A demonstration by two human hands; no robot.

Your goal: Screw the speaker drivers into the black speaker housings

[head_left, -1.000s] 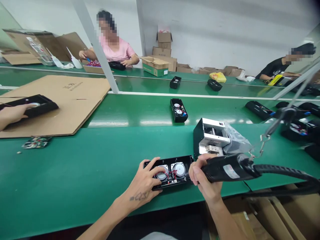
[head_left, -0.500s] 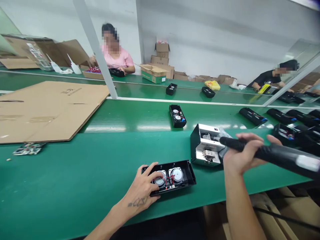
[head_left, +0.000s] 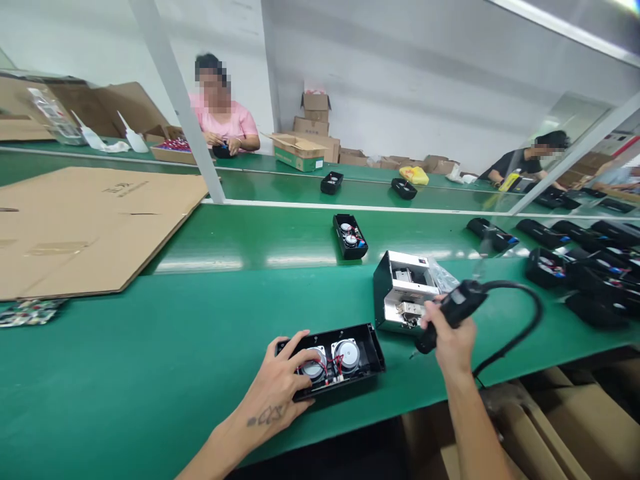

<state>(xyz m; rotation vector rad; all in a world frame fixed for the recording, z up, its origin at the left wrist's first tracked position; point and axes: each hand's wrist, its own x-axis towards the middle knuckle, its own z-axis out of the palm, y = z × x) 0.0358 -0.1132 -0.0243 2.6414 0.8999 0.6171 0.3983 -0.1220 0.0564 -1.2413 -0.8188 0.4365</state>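
At 6 o'clock on the tabletop point(head_left: 150, 387), the housing point(head_left: 371, 357) is gripped by the left fingers point(head_left: 294, 343): speakers point(head_left: 349, 355) seated, top uncovered. At 4 o'clock, the driver point(head_left: 461, 303) is clasped by the right fingers point(head_left: 440, 323).

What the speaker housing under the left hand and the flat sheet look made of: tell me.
Speaker housing: probably black plastic, satin, judging by its soft sheen, though painted metal is possible. Flat sheet: matt brown cardboard, given its cut slots and printing.
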